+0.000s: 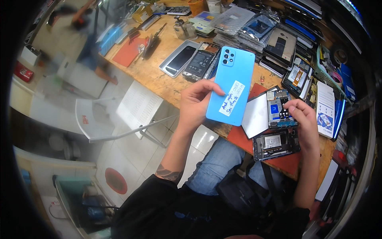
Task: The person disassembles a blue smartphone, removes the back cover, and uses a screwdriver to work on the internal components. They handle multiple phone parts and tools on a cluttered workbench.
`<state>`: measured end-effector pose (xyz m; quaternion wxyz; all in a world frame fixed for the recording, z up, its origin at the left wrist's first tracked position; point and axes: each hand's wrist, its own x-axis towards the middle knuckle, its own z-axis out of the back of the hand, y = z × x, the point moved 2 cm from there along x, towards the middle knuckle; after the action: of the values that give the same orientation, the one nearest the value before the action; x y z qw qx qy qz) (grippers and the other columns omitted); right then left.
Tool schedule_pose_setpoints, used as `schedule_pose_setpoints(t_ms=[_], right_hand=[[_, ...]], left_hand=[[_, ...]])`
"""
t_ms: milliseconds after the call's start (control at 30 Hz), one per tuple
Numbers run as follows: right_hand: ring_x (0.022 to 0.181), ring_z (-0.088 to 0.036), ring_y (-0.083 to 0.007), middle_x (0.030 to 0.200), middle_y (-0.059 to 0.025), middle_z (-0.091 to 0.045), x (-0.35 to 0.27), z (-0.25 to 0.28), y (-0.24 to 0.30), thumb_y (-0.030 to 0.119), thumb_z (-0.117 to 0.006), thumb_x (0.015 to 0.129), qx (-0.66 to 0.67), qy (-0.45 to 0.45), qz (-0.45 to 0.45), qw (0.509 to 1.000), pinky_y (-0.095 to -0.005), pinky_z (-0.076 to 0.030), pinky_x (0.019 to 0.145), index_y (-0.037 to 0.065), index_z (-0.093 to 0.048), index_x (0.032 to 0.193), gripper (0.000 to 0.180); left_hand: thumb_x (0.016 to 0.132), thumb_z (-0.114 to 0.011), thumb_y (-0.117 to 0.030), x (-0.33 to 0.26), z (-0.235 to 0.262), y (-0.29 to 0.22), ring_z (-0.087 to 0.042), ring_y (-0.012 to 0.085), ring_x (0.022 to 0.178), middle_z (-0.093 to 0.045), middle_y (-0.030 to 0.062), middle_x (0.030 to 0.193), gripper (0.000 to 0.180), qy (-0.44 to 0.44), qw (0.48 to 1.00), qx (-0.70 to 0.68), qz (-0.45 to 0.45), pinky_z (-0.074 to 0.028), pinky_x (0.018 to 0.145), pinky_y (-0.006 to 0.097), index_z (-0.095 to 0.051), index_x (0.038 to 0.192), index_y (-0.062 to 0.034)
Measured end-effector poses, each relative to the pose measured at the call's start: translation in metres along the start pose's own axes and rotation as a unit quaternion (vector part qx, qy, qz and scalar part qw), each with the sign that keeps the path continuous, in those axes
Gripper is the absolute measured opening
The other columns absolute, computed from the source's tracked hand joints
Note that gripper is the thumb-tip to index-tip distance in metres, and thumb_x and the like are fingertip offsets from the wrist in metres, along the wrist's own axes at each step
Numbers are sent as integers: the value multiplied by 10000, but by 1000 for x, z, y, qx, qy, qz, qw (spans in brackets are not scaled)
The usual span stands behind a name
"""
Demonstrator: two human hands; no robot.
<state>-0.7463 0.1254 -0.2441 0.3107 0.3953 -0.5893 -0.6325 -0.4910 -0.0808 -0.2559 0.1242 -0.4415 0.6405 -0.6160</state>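
My left hand is closed on a light blue smartphone, its back with several cameras facing up and a handwritten white label stuck on it. On the right, my right hand has thumb and forefinger pinched at the edge of an opened phone with bare inner parts; what the fingertips hold, if anything, is hidden. Just below it lies another opened phone showing a pale battery and black frame. Between the blue phone and the opened ones lies a white sheet.
A wooden workbench carries a silver phone, a phone with a dark battery, and stacks of bagged parts. A red mat lies under the opened phones. A white chair stands left; a blurred person is beyond.
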Motion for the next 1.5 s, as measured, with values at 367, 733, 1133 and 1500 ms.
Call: schedule_pose_setpoints(t_ms=[367,733,1133,1500], right_hand=[[680,-615,-16,840,28,-716,-12,-17,-2,177,-750,1065,-54,7,25,998,-199,-474,576,-6,-751,1156,205],[636,-640,-48,984,-95,-743,-15,-39,-13,38,-724,1002,-72,87,-6,994,-203,-452,466,-105,-548,1496,544],[836,-744,-112,950,-103,-784,3,-26,-42,-76,-696,971,-148,81,76,983,-251,-589,735,-45,-543,1421,476],[727,-753,-120,863,-135,-809,-1,-34,-36,-53,-733,941,-152,58,94,982,-256,-544,624,-27,-549,1403,498]], left_hand=[[1044,-573,118,-2,3,8,-764,168,1050,-779,152,1239,225,-13,998,11,57,-626,928,308,-776,1049,23],[1055,-567,55,-3,7,13,-713,133,1128,-764,50,1190,244,21,997,41,60,-556,1022,293,-775,1165,-12],[1059,-641,-47,-7,11,20,-736,148,1132,-762,78,1256,267,24,982,-77,170,-582,1012,305,-742,1302,-9],[993,-619,10,-12,12,20,-757,155,1062,-784,102,1201,315,6,975,-108,196,-594,969,300,-749,1280,14]])
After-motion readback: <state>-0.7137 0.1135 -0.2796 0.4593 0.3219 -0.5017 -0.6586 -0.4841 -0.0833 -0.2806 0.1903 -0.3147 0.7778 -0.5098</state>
